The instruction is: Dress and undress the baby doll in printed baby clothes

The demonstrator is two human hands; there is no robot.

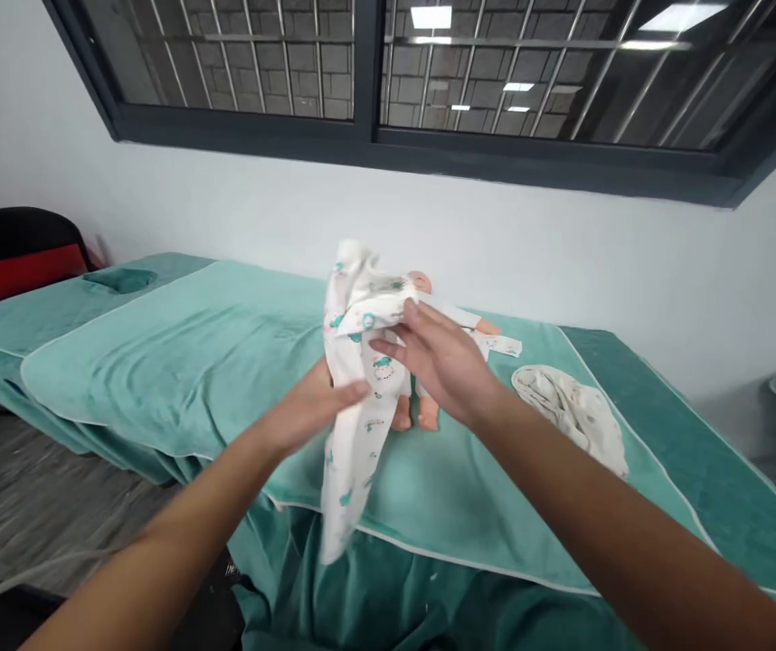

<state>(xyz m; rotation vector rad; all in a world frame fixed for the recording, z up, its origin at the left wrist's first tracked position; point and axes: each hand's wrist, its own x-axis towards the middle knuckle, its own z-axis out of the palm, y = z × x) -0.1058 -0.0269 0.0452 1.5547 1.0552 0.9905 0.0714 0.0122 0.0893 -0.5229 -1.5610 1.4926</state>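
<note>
A white baby garment (354,389) with small green prints hangs in front of me, held up above the bed. My left hand (310,407) pinches its left side at mid-height. My right hand (439,357) grips the upper part, fingers spread over the cloth. Behind the garment a baby doll (429,362) lies on its back on the teal towel (177,353); its head, one arm and both feet show, the rest is hidden by the cloth and my right hand.
The towel covers a teal massage bed (686,434) set against a white wall under a dark-framed window. A crumpled cream cloth (574,407) lies right of the doll. A small folded teal cloth (120,278) lies far left. A black and red seat (14,253) stands at the left edge.
</note>
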